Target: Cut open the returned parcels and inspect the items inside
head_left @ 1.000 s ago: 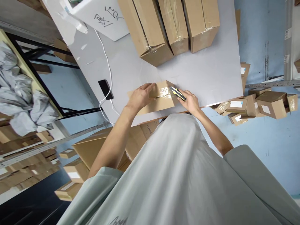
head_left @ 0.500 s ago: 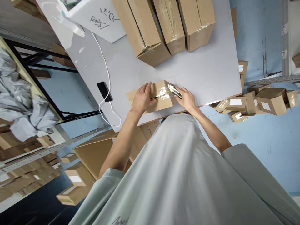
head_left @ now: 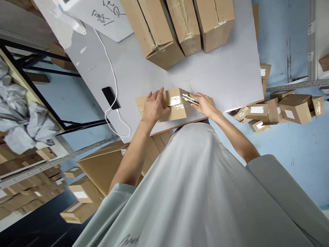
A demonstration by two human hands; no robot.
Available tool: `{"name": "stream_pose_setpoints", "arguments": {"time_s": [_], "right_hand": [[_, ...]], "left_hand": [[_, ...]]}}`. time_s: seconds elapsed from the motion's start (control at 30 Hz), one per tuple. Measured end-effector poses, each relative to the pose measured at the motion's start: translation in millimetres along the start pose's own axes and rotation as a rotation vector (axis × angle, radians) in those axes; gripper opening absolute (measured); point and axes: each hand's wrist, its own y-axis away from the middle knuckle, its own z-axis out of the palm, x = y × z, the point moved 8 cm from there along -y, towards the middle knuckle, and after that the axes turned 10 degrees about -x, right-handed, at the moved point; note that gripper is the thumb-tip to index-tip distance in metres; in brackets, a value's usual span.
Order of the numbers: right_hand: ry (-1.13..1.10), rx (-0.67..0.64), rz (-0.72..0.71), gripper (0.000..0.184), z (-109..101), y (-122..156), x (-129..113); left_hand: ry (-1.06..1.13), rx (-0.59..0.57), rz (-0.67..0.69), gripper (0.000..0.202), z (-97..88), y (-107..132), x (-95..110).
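A long taped cardboard box (head_left: 171,114) lies near the front edge of the grey table (head_left: 226,79). My left hand (head_left: 153,105) rests on top of the box, fingers curled over its far edge. My right hand (head_left: 206,104) is closed round a yellow and black utility knife (head_left: 189,99). The knife's tip sits at the taped right end of the box.
Three large cardboard boxes (head_left: 177,27) stand at the back of the table beside a white board with writing (head_left: 102,17). A black phone (head_left: 110,97) on a white cable (head_left: 113,82) lies to the left. Several small labelled boxes (head_left: 280,111) lie on the blue floor at right; shelves with boxes stand at left.
My left hand has slid a little along the box top. The knife in my right hand has shifted slightly left onto the box's taped end. The view has tilted a little.
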Motion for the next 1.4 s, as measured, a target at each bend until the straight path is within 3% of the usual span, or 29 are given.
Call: {"name": "stream_pose_setpoints", "arguments": {"time_s": [0.17, 0.3, 0.43, 0.6, 0.7, 0.8, 0.97, 1.1, 1.3, 1.4], "right_hand": [[0.002, -0.028, 0.001, 0.06, 14, 25, 3], [-0.006, -0.024, 0.05, 0.06, 26, 34, 0], [-0.022, 0.031, 0.074, 0.06, 27, 28, -4], [-0.064, 0.08, 0.084, 0.062, 13, 6, -4], [-0.083, 0.074, 0.082, 0.061, 8, 5, -3], [-0.083, 0.011, 0.056, 0.059, 19, 24, -3], [-0.062, -0.099, 0.039, 0.059, 58, 77, -2], [-0.098, -0.144, 0.006, 0.058, 77, 97, 3], [-0.179, 0.141, 0.035, 0.056, 37, 81, 22], [-0.126, 0.149, 0.028, 0.057, 20, 61, 21]], "left_hand": [[-0.009, -0.02, 0.068, 0.094, 6.9, 11, 8], [0.001, -0.036, 0.124, 0.094, 11.5, 9, 9], [0.029, 0.02, 0.131, 0.088, 13.4, 0, 2], [0.062, 0.17, 0.046, 0.081, 14.3, -9, -5], [0.079, 0.201, 0.012, 0.08, 19.4, -10, -5], [0.092, 0.213, -0.003, 0.08, 24.7, -7, -3], [0.104, 0.229, 0.002, 0.08, 27.3, -4, -2], [0.086, 0.221, 0.01, 0.08, 20.9, -3, -2], [0.09, 0.11, 0.055, 0.081, 6.4, -3, -5], [0.088, 0.089, 0.068, 0.081, 2.7, -4, -5]]}}
